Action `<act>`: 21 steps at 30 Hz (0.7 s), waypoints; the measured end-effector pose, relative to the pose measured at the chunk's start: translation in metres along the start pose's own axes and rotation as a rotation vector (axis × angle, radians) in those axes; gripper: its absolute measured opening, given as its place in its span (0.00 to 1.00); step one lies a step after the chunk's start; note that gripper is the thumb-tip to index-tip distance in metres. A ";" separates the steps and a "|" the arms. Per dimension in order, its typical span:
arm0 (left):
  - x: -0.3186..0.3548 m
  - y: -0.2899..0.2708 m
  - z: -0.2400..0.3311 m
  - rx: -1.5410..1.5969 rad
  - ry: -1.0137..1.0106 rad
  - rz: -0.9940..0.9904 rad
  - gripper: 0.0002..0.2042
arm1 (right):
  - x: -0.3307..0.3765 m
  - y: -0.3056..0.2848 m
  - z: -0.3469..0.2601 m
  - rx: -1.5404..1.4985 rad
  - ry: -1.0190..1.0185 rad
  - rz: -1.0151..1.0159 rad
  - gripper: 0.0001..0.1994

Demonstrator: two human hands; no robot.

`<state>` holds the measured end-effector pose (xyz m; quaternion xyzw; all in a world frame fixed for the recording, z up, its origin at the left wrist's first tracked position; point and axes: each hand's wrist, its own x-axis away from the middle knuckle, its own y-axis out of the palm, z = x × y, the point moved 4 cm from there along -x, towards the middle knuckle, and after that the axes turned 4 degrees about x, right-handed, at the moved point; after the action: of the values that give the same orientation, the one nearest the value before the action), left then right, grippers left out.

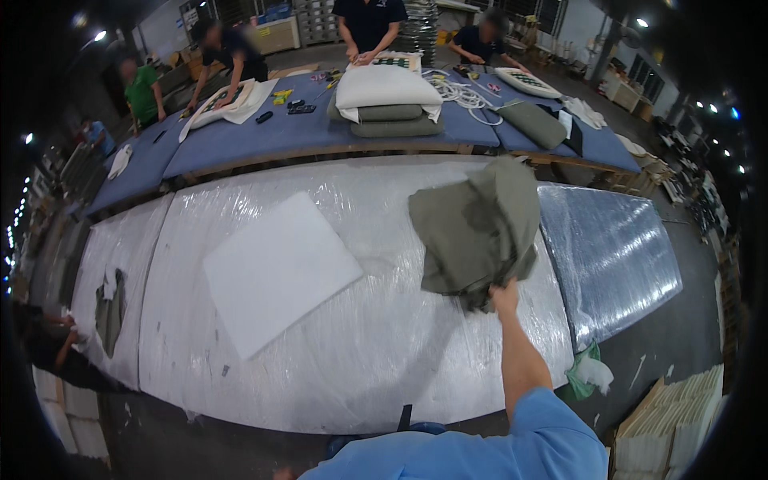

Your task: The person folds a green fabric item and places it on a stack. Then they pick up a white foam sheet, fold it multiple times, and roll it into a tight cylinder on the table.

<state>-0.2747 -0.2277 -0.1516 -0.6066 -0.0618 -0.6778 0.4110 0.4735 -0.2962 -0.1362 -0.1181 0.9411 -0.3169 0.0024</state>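
Observation:
My right arm reaches forward over the plastic-wrapped table [384, 360]. My right hand [504, 296] is closed on the near edge of a grey-green fabric cover [472, 228], which is bunched and folded over on itself. Its far part rises toward the table's back edge. To the left of the cover, a white square foam pad [280, 272] lies flat at an angle, apart from my hand. Of my left hand [284, 474], only a small patch of skin shows at the lower edge, and its fingers cannot be made out.
Beyond stands a blue-topped table [264, 144] with stacked cushions [388, 100], coiled white cord [460, 92] and small tools. Several people work behind it. Another person's hands [68, 328] are at the far left, near a grey-green cloth [110, 312]. Stacked panels [672, 420] stand lower right.

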 end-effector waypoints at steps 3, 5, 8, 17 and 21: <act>0.014 0.064 0.008 0.082 -0.018 -0.074 0.18 | 0.017 0.043 0.093 0.683 -0.047 -0.445 0.37; 0.019 0.086 0.021 0.118 0.006 -0.077 0.17 | 0.074 0.076 0.124 1.095 -0.331 -0.609 0.37; 0.025 0.086 0.054 0.104 0.057 -0.006 0.17 | 0.162 0.077 0.116 0.823 -0.170 -0.736 0.38; 0.007 0.175 0.198 -0.229 0.454 -0.277 0.15 | 0.175 -0.034 0.150 0.478 -0.224 -0.788 0.22; 0.028 0.230 0.171 -0.460 0.497 -0.390 0.15 | 0.238 -0.135 0.209 0.165 0.076 -0.389 0.23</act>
<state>0.0047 -0.2919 -0.1781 -0.4772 0.0792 -0.8655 0.1302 0.2886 -0.5781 -0.2053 -0.2851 0.8709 -0.3914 -0.0847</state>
